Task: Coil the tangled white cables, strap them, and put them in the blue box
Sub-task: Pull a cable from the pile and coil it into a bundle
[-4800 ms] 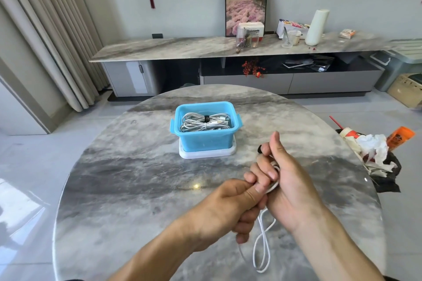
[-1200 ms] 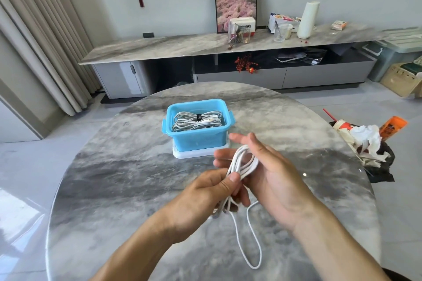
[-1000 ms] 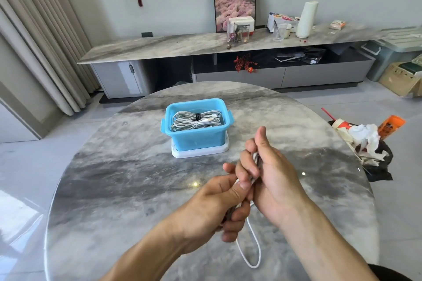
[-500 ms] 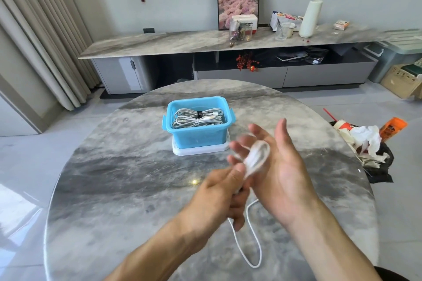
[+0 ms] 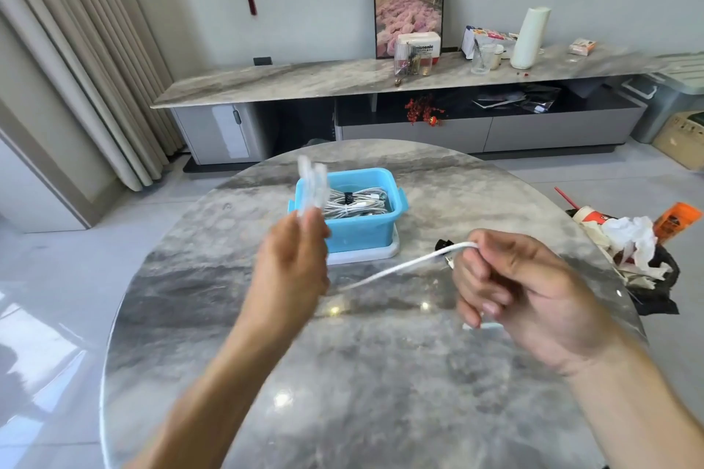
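The left hand's (image 5: 293, 263) grip pinches the blurred coiled loops of the white cable (image 5: 404, 265) above the table (image 5: 381, 373), the right hand (image 5: 510, 289) curls round its free end, so coiling looks unfinished, strapping and boxing remain, while strapped cables (image 5: 352, 202) already lie in the blue box (image 5: 362, 232).

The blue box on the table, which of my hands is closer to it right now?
Left. Your left hand is raised just in front of the blue box, overlapping its left corner in view. Your right hand is off to the box's right, nearer you.
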Available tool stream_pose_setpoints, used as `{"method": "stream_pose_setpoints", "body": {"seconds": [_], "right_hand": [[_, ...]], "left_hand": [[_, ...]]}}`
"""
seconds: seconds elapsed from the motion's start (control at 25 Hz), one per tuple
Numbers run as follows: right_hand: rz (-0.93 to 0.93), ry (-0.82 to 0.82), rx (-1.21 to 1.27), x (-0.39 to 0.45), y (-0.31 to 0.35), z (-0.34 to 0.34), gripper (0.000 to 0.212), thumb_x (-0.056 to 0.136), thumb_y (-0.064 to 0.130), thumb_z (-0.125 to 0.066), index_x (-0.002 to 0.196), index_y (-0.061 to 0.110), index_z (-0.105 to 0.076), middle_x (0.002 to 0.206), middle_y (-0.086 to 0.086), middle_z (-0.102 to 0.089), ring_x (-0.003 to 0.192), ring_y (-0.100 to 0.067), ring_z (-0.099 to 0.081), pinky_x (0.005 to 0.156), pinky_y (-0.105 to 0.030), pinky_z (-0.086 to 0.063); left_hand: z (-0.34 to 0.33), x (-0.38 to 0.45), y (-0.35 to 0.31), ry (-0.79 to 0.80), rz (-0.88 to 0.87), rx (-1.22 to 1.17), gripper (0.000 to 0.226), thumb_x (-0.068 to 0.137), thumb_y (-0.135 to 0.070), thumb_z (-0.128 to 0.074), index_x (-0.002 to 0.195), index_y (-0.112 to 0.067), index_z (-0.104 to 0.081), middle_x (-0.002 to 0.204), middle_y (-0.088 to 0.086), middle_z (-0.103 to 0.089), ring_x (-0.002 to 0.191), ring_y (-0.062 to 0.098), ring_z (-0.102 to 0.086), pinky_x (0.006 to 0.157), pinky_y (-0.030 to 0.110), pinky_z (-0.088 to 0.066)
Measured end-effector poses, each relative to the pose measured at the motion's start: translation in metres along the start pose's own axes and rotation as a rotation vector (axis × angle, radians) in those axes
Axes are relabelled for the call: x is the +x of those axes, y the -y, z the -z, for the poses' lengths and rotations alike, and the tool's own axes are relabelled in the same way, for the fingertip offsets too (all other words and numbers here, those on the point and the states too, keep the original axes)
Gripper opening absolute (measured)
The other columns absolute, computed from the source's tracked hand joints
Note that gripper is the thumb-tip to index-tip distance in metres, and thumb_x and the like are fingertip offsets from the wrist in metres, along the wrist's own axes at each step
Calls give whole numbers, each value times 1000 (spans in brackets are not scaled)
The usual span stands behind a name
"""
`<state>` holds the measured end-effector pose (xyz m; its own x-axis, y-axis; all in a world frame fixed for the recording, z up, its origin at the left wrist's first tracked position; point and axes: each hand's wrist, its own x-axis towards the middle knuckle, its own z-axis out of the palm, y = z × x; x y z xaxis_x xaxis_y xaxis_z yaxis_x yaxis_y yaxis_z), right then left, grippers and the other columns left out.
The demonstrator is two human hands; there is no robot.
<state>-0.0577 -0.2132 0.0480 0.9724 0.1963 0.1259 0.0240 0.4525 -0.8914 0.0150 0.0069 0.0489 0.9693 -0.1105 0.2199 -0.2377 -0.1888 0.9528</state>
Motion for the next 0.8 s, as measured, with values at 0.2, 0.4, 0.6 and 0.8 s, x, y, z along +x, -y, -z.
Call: {"method": "stream_pose_setpoints", "body": {"seconds": [0.2,0.4,0.6,0.8], "right_hand": [[146,-17,59,5,-3,-3,24,84,32,-71,87,9,-69,75,-7,-59,74,-19,-54,72,-28,-48],[174,-199,-290,2,5,0,34,76,46,-76,87,13,-77,86,3,-65,75,-9,-50,69,-16,-43],[110,-439,-128,4,6,-9,19,77,21,-65,80,7,-79,66,0,-63,49,-9,-49,43,-18,-42],[75,-450,-2,6,3,-16,21,82,13,-59,90,-1,-72,66,-5,-60,52,-13,-55,49,-24,-54]], "left_hand": [[-23,-19,-3,230,-335,344,26,102,-25,-44,85,-9,-54,63,-24,-53,57,-1,-47,53,11,-30],[-21,-16,10,289,-321,470,32,103,-34,-40,78,-14,-46,59,-10,-49,56,11,-42,52,21,-29],[-29,-24,5,516,-157,153,43,98,-48,-39,79,-15,-59,60,-6,-43,57,10,-39,56,28,-32],[-34,-25,9,541,-29,51,41,94,-48,-47,66,-18,-40,59,-9,-39,55,9,-34,54,26,-30]]}}
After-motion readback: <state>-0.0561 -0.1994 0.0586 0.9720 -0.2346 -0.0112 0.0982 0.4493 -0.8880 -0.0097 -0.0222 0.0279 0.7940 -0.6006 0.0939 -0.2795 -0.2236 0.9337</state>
